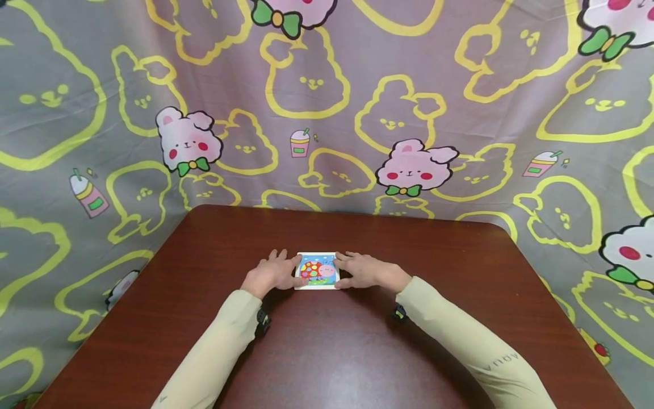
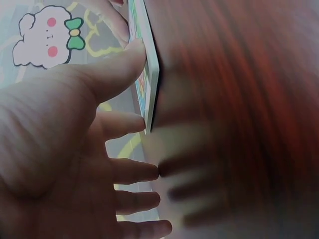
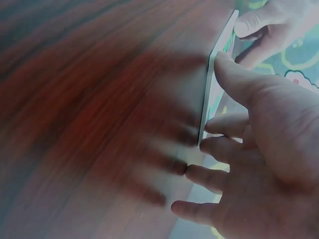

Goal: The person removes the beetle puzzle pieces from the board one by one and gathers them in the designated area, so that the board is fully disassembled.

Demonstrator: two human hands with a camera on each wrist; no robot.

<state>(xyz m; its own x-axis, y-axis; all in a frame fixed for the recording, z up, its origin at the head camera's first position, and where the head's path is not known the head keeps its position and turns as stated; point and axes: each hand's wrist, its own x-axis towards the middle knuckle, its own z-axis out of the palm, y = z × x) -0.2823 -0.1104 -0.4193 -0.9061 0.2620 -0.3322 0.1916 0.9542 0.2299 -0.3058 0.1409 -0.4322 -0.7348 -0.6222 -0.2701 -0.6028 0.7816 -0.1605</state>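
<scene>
A flat, thin picture board [image 1: 318, 274] with a white border and a red spotted ladybug lies on the table. My left hand [image 1: 273, 271] is at its left side, thumb and index finger touching the edge near the corners. On the opposite side my right hand [image 1: 366, 271] touches the right edge, its thumb near the close corner. In the left wrist view, the left fingers [image 2: 134, 172] stretch out straight, several of them beyond the board's corner. The right wrist view shows the right thumb [image 3: 234, 79] against the board's pale rim [image 3: 205, 99], with the other fingers extended.
The dark reddish-brown wooden table [image 1: 327, 352] has rounded far corners. Behind it hangs a grey cloth [image 1: 327, 130] printed with yellow outlines and pink rabbit faces. Dark wrist devices [image 1: 263, 321] sit beneath both light sleeves [image 1: 214, 346].
</scene>
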